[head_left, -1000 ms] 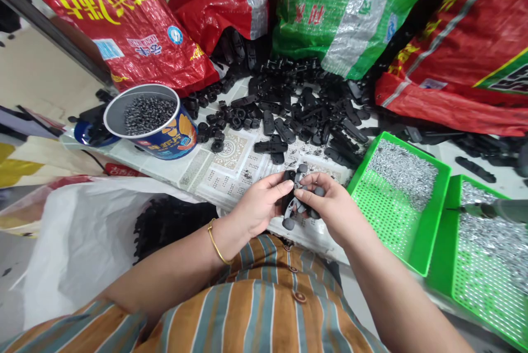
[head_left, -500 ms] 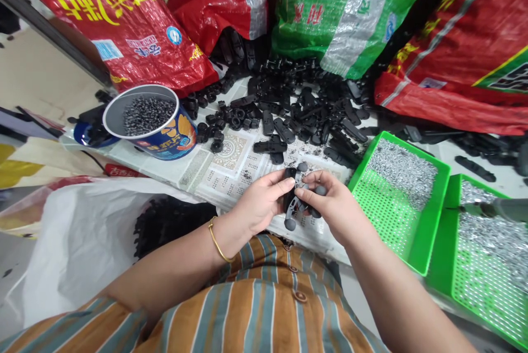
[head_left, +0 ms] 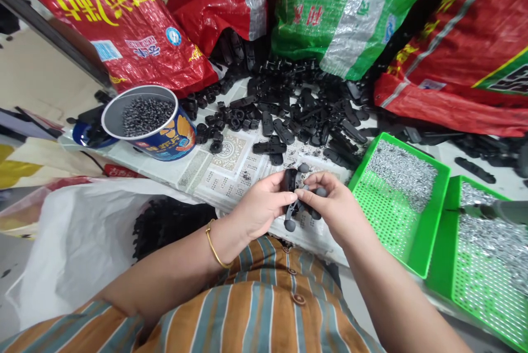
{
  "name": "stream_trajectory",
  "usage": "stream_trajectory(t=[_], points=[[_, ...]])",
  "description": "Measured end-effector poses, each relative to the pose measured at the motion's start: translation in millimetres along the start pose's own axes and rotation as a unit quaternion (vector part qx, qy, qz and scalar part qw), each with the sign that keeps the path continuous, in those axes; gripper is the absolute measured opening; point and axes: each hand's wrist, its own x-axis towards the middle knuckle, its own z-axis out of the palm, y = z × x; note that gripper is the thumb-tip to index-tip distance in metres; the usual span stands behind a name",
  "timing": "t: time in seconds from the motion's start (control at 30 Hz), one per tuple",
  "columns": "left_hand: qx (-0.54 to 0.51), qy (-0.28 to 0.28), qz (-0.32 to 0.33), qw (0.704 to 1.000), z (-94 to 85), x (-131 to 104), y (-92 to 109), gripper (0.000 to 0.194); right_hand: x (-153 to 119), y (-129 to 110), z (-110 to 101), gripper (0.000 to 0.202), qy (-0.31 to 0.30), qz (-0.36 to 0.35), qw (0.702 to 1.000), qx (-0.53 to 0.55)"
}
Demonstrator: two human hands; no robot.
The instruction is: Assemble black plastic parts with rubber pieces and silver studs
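Between my hands, above the table's front edge, is a black plastic assembly (head_left: 292, 211) with rounded grey knobs at its ends. My left hand (head_left: 266, 202) grips its left side, where a smooth black plastic piece (head_left: 291, 178) stands up, thumb pressed across the middle. From the right, my right hand (head_left: 330, 199) pinches the same assembly, its thumb tip meeting my left thumb. Fingers cover much of the centre, so how the parts join there is hidden. Just beyond lie loose flat black plastic pieces (head_left: 270, 147), touched by neither hand.
A tub (head_left: 173, 141) of small dark parts stands left. Green perforated trays (head_left: 383, 215) with silvery metal bits are at right, a grey cylindrical tool (head_left: 509, 210) over one. A heap of black parts (head_left: 305, 100) lies before red and green sacks (head_left: 305, 28). A white bag (head_left: 74, 254) hangs lower left.
My left thumb has slid down to meet the right thumb at the middle of the assembly. The upright black piece looks slightly turned. Both hands keep their hold.
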Motion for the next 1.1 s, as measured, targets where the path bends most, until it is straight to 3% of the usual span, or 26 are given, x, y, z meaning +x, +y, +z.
stream_trajectory(t=[0.13,0.4,0.6,1.1], points=[[-0.008,0.019,-0.015,1.0,0.6,0.9,0.6,0.039,-1.1,-1.9,-2.0,0.035,-0.008,0.017,1.0,-0.009],[-0.032,-0.003,-0.018,0.999,-2.3,3.7,1.6,0.04,-0.5,-3.2,-2.9,0.036,-0.018,0.033,0.999,0.007],[-0.043,0.008,-0.014,0.999,-2.7,3.6,0.1,0.039,-2.8,-2.6,-0.4,0.035,-0.006,0.016,1.0,-0.002],[-0.029,-0.012,-0.027,0.999,-3.0,4.5,1.4,0.042,-5.4,-13.8,-2.6,0.034,-0.057,0.056,0.993,0.09]])
